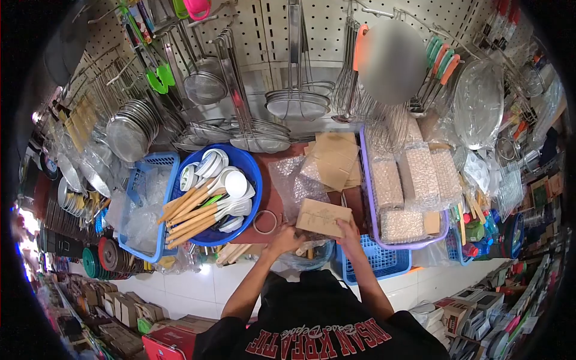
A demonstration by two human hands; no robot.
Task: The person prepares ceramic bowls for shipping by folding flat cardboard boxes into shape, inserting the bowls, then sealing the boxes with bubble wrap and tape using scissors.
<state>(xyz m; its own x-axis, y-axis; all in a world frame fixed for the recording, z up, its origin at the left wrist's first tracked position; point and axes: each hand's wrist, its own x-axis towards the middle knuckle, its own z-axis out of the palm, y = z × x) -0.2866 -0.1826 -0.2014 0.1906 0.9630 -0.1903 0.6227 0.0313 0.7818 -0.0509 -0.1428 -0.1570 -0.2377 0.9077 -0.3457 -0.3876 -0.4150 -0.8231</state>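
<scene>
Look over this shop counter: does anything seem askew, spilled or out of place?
Nothing is spilled or broken. The ladles lie jumbled at angles in the blue tub, and a tape roll lies loose beside the left hand. The right hand holds a cardboard box.

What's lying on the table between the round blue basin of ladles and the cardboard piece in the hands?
In the head view, a tape roll and a bubble-wrap sheet lie between the blue basin and the cardboard piece.

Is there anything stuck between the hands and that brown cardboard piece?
Nothing visible. The right hand rests right on the cardboard piece, and the left hand sits at its near left edge, beside the bubble wrap.
</scene>
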